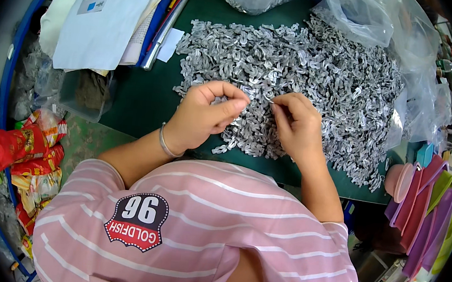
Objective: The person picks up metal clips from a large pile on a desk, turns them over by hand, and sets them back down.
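A wide heap of small grey metal pieces (299,61), many looped or curved in outline, covers much of the green tabletop (146,98). Over the near part of the heap, my left hand (204,112) has thumb and forefinger closed in a pinch; whatever lies between the tips is too small to make out. Just across from it, my right hand (298,123) pinches a small, bright metal piece (270,100) between thumb and forefinger. A narrow gap separates the two sets of fingertips. A silvery bangle circles my left wrist.
Papers (98,31), pens and a metal rod (166,29) lie at the back left, above a clear plastic bin (86,97) holding brown cloth. Clear plastic bags (358,15) border the heap. Red packets (24,146) hang left; pink cups (398,182) and coloured strips (421,208) are right.
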Demonstrator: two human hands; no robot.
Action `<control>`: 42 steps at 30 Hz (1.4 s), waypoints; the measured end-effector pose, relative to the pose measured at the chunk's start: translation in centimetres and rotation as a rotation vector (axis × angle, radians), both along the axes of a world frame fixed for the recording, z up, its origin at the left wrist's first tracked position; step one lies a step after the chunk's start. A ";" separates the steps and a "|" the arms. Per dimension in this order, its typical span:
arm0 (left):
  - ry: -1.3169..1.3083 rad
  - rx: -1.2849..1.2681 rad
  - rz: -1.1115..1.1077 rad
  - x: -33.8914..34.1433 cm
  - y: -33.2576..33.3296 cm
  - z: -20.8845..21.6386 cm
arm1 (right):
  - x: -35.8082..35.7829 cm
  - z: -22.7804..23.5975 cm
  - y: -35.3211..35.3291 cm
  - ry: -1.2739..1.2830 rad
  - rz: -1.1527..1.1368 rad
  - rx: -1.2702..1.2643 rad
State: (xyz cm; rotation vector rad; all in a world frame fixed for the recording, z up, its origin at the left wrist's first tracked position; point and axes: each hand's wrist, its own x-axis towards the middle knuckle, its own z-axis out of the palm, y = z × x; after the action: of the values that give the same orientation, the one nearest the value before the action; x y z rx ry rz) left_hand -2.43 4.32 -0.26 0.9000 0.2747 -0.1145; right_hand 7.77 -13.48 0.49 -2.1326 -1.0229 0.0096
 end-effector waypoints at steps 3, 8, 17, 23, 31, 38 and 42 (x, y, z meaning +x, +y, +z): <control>-0.106 0.399 0.079 0.5 -1.2 0.3 | -0.3 0.4 -0.7 0.382 -0.041 0.083; -0.210 0.496 0.043 0.9 -1.8 0.6 | -1.3 -0.2 -0.6 1.100 0.105 0.482; -0.536 0.760 0.020 1.1 -1.5 0.7 | -1.2 -2.4 -1.0 0.887 0.293 0.718; -0.300 0.563 0.037 0.9 -1.7 0.7 | -0.9 -1.6 -1.2 0.532 0.244 0.689; 0.063 -0.047 -0.093 0.9 -2.0 -0.1 | -2.6 -0.3 0.0 0.463 0.169 0.762; 0.137 -0.276 -0.094 1.1 -1.4 0.5 | -1.4 0.5 -0.6 0.269 -0.015 0.550; 0.054 -0.371 -0.051 0.7 -1.0 -0.5 | 0.2 0.5 -0.9 0.076 -0.086 0.157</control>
State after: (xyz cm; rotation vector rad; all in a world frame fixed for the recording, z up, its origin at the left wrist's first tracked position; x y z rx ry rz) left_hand -1.69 3.35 -0.72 0.5356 0.2694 -0.2296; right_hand 7.95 -14.34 0.99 -2.0154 -0.8590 -0.0307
